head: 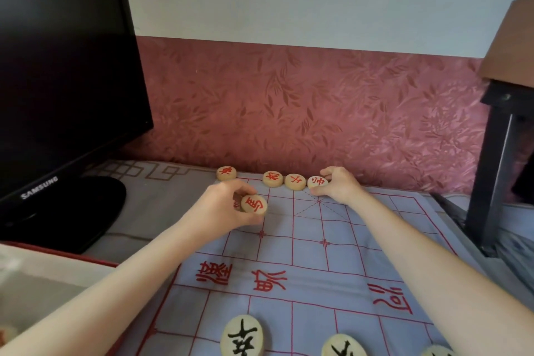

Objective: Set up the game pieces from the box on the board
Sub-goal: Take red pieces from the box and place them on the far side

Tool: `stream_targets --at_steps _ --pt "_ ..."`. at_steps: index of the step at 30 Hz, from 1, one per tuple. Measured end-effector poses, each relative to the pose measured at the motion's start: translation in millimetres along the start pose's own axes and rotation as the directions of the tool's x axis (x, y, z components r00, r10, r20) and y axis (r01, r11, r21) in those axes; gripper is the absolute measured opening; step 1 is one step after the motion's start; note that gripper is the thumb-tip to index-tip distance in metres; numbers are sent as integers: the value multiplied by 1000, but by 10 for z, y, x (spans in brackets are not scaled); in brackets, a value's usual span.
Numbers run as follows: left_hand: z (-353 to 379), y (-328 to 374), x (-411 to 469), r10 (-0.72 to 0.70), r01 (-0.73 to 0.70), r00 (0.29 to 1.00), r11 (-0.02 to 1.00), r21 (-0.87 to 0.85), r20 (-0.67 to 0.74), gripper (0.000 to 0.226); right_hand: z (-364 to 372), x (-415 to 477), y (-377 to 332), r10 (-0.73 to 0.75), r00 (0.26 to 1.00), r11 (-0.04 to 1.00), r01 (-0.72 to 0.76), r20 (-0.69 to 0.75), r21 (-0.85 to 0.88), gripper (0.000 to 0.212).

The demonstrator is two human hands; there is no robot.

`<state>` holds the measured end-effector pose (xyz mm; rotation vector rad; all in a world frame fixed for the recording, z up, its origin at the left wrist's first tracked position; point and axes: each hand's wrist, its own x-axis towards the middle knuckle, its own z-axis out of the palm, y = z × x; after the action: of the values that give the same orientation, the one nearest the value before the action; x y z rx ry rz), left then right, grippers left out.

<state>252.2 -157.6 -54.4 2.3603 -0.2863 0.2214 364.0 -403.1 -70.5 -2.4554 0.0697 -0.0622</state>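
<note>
A pale blue cloth board (306,254) with red grid lines and red characters covers the table. My left hand (228,205) holds a round wooden piece with a red character (254,204) just above the board's far left part. My right hand (338,183) pinches another red-marked piece (317,182) on the far row. Three more red pieces sit along that far edge: one at the left corner (226,173) and two side by side (272,178) (295,181). Black-marked pieces (242,337) (344,345) lie on the near edge.
A black monitor (57,66) on its stand (86,211) occupies the left. A red-edged box (43,272) lies at the near left, partly cut off. A dark frame leg (491,176) and cardboard (511,32) stand at the right. A pink patterned wall backs the table.
</note>
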Motion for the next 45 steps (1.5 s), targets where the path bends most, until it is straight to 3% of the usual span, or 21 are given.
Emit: stream_targets --at_steps 5,8,15,21,29,34,38,45 --pt "-60 -101 330 19 -9 996 994 107 -88 58 -79 -102 -80 -84 990 996 82 -115 -22 52" --pt "-37 -174 571 42 -16 992 979 205 -120 50 -83 -214 -180 -145 982 989 147 -122 12 40" --pt "83 -277 980 28 8 994 944 331 -103 46 -57 -390 -313 -250 962 966 256 -112 39 28" --pt "116 -337 1047 13 -11 1000 868 497 -1 45 -99 -465 -336 -295 951 954 299 -91 33 26" --pt "137 -417 1014 -47 -3 994 889 458 96 51 -41 -596 -322 -333 941 943 334 -50 3 24" --pt "14 -359 892 41 -40 999 939 343 6 40 -2 -720 -354 -380 925 925 379 5 29 23" --pt "-254 -237 643 60 -57 998 992 116 -17 30 32 -868 -512 -390 919 921 388 59 41 24" --pt "-860 13 -182 102 -97 994 991 97 -45 26 118 -1383 -1087 -434 874 901 419 221 113 29"
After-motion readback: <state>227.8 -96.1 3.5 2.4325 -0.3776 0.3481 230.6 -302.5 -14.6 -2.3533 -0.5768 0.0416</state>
